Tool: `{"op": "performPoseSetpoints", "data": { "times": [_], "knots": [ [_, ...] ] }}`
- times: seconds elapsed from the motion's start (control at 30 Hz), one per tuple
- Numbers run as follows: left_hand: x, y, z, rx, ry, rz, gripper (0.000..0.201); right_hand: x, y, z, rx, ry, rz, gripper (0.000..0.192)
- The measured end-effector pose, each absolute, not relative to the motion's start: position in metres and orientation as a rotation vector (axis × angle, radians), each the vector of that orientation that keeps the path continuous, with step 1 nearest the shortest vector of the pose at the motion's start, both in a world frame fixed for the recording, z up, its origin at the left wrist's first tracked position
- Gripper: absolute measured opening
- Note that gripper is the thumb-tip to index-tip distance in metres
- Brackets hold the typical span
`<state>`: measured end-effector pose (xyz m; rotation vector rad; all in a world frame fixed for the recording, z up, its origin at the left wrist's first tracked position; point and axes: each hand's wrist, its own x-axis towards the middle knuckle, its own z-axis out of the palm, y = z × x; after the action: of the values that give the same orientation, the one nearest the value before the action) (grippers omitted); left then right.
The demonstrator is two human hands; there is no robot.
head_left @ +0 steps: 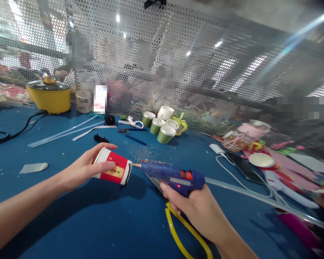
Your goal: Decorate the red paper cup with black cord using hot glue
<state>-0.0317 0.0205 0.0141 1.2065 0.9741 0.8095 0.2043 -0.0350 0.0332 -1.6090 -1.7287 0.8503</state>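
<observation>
My left hand (82, 167) grips a red and white paper cup (113, 168) held on its side above the blue table (102, 219), its base pointing right. A dark strip runs along the cup's base edge. My right hand (197, 208) holds a blue hot glue gun (172, 175) with an orange trigger and a lit red lamp. The gun's metal nozzle touches the cup's base rim. A clear glue stick (232, 187) sticks out of the gun's back, and a yellow cord (178, 233) hangs below my right hand.
Green paper cups (162, 127) with handles stand near the perforated metal screen (178, 64). A yellow electric pot (49, 94) and a jar sit at the back left. Long glue sticks (62, 133), scissors (128, 131), a phone (244, 167) with a white cable and pink craft scraps lie around.
</observation>
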Motion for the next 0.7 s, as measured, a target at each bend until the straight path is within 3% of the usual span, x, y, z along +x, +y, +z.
{"op": "performPoseSetpoints", "data": {
  "times": [0.7],
  "knots": [
    [-0.031,0.019,0.013,1.203,0.971,0.829,0.05,0.207,-0.03,0.031,-1.604,-1.694,0.926,0.027]
  ]
}}
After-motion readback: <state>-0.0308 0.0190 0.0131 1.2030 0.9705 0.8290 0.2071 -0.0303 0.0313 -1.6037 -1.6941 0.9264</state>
